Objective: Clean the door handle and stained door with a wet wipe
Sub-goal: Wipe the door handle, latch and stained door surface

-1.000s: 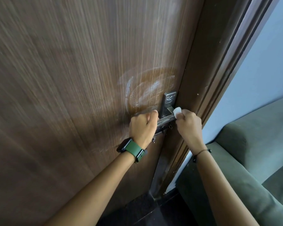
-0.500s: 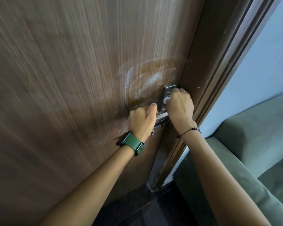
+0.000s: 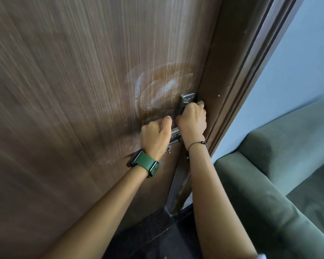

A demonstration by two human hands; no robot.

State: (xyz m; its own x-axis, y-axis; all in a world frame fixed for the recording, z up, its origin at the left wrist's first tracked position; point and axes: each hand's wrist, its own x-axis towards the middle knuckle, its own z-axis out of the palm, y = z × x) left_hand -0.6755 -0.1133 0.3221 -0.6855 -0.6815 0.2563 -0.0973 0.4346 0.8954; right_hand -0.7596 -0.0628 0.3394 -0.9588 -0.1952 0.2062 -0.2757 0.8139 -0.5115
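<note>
We see a dark floor [image 3: 153, 238] | door [image 3: 73, 109] foot and frame [image 3: 232, 75] foot meet it | green sofa [image 3: 281, 184] stands on it, right of frame.

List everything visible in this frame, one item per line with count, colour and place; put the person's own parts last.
Wood-grain door: one, dark brown, fills the left and centre.
Whitish smeared stain: one patch, white swirls, on the door just left of the lock plate.
Metal lock plate: one, grey, at the door edge, lower part covered by the right hand.
Metal door handle: one, silver, mostly hidden between the hands.
Door frame: one, dark brown, right of the door.
Wall: pale blue, upper right.
Upholstered sofa: one, grey-green, lower right.
Floor: dark, bottom centre.
Green-strapped wristwatch: one, left wrist.
Thin black cord bracelet: one, right wrist.
Left hand: closed on the handle.
Right hand: closed against the lock plate; no wipe visible.
</note>
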